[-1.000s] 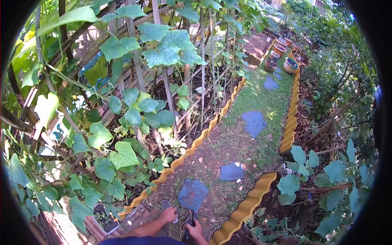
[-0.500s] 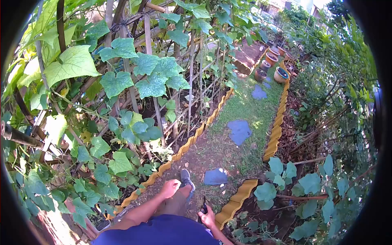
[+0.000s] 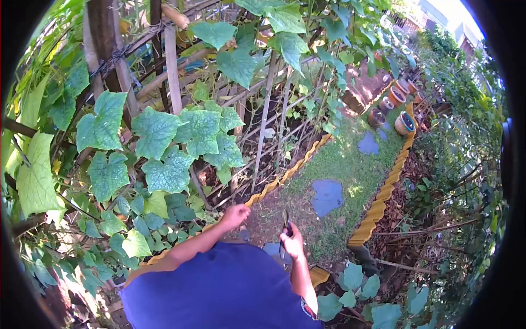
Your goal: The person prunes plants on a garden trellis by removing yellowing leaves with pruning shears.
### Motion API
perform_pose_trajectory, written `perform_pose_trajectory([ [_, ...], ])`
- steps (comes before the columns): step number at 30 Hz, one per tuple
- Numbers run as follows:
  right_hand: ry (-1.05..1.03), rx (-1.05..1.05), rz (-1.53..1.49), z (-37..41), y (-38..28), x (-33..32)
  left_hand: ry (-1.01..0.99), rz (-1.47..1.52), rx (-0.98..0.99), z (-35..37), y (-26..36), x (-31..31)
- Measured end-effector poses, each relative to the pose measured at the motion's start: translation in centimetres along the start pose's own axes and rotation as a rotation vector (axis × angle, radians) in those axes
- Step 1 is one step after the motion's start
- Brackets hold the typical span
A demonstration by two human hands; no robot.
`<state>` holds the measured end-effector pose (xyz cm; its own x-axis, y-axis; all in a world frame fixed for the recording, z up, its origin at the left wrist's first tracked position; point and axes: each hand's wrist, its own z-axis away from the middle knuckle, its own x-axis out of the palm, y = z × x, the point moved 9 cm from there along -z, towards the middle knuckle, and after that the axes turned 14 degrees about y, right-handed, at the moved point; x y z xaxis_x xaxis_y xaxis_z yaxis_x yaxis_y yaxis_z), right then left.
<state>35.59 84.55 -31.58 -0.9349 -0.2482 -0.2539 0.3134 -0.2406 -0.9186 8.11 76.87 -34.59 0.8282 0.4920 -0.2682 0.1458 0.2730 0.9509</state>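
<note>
The blue shirt (image 3: 219, 290) runs right off the bottom edge here, and with the right hand (image 3: 293, 242) it covers part of a stepping stone (image 3: 272, 249) just above it! Over the shirt, fingers mask the dark tool (image 3: 286, 222), its kind unclear, and whether the left hand (image 3: 234, 216) pinches anything is too small to tell; far beyond the shirt, the pots' (image 3: 397, 95) contents blur.

**One Handheld Tool (image 3: 286, 225), at Least Five Pots (image 3: 396, 96) in Garden Count**

Two hands, a left hand (image 3: 234, 216) and a right hand (image 3: 293, 243), are seen above a garden path (image 3: 350, 170) with at least three blue-gray stepping stones (image 3: 327, 197) and at least three runs of yellow edging (image 3: 378, 211); one blue shirt (image 3: 219, 290) is in view.
</note>
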Motion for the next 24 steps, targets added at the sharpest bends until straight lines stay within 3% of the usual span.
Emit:
perform_pose_trajectory([
  [2, 0.024, -0.020, 0.178, -2.7, -3.0, 0.0, 0.033, -0.045, -0.076, -2.6, 1.9, -0.7],
  [6, -0.234, 0.060, 0.022, -8.1, -4.0, 3.2, 0.222, 0.153, -0.161, -7.6, 1.9, -3.2],
  [9, -0.467, 0.095, -0.009, -12.0, -6.3, 5.5, 0.444, 0.163, -0.137, -10.7, 3.6, -5.8],
  [13, -0.671, -0.040, 0.091, -19.8, -7.3, 8.2, 0.687, 0.316, -0.016, -14.2, 7.6, -7.7],
  [17, -0.955, -0.114, 0.211, -25.6, -13.3, 9.6, 1.059, 0.324, 0.061, -18.2, 11.6, -10.9],
  [20, -1.041, -0.153, 0.216, -28.0, -18.6, 11.5, 1.243, 0.358, 0.109, -20.4, 13.3, -12.4],
  [22, -1.096, 0.005, 0.127, -29.4, -19.3, 14.0, 1.341, 0.351, 0.137, -21.6, 14.0, -13.4],
  [24, -1.063, -0.069, 0.187, -30.2, -21.3, 16.1, 1.324, 0.395, 0.010, -23.0, 13.1, -14.3],
])
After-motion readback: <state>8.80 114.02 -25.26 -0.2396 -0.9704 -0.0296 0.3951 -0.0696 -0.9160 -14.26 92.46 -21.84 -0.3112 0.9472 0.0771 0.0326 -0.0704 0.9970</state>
